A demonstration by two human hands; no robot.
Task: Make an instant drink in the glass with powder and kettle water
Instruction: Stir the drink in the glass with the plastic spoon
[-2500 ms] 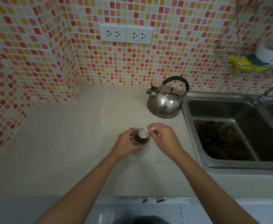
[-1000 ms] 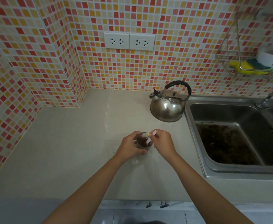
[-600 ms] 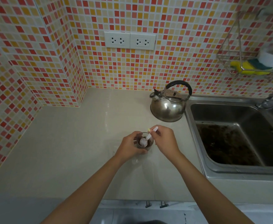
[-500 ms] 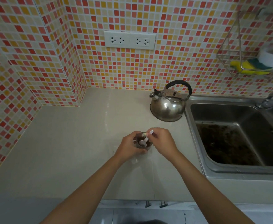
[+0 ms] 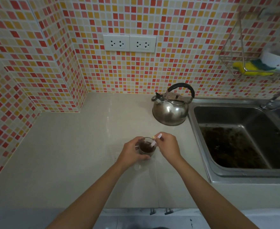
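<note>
Glass [image 5: 146, 148]: near wall and base hidden behind left hand [image 5: 132, 152]; contents dark, level unclear.
Spoon [image 5: 154, 142]: bowl sunk in the dark liquid, unseen; handle end covered by right hand [image 5: 168, 146] fingers.
Bowl [image 5: 276, 59] on rack [image 5: 235, 63]: blurred, cut by right edge.
Tap [image 5: 276, 96]: spout cut by right edge.
Sink [image 5: 202, 146]: second basin cut off at right; dark matter on floor unidentifiable.
Both forearms: cut by bottom edge.
</note>
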